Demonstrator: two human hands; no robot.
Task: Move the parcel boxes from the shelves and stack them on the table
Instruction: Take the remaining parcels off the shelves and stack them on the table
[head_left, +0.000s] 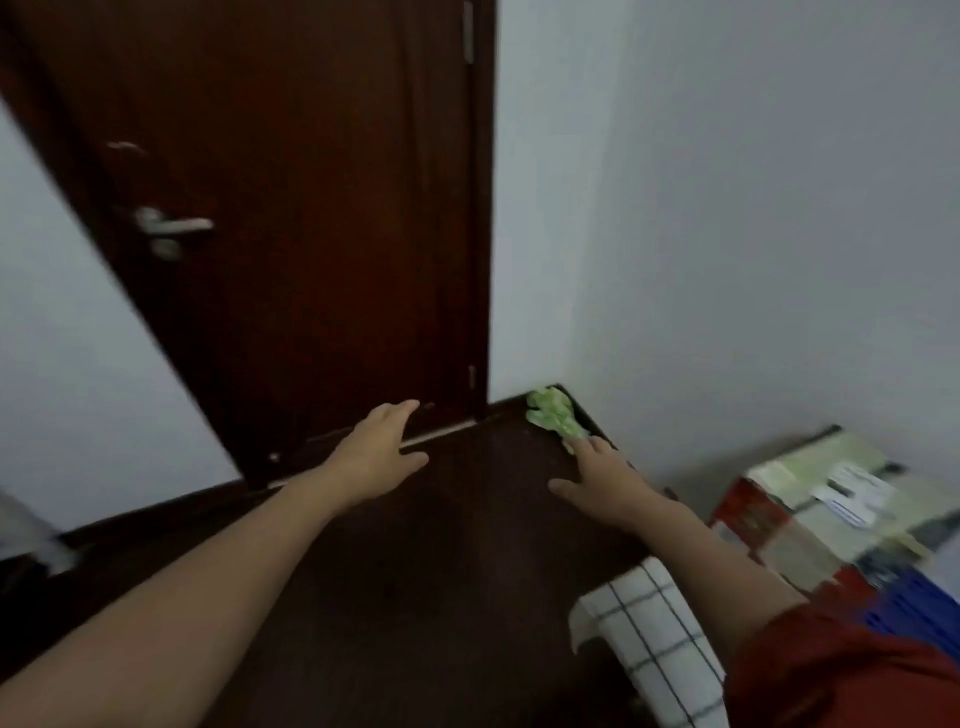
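Currently on my feed: left hand (382, 449), grip open, fingers spread, holding nothing, over the dark tabletop (467, 571) near the door (311, 208); right hand (605, 486), grip likewise open and empty, fingertips just beside a green crumpled item (553, 415) in the far corner. Parcel boxes (821, 514) lie off to the right below the tabletop edge, against the wall (727, 260); what carries them I cannot tell. Step in hand, by my judgement, is the fetch: I would turn right, take one box with a hand on each side, keep it level, and set it square on bare tabletop.
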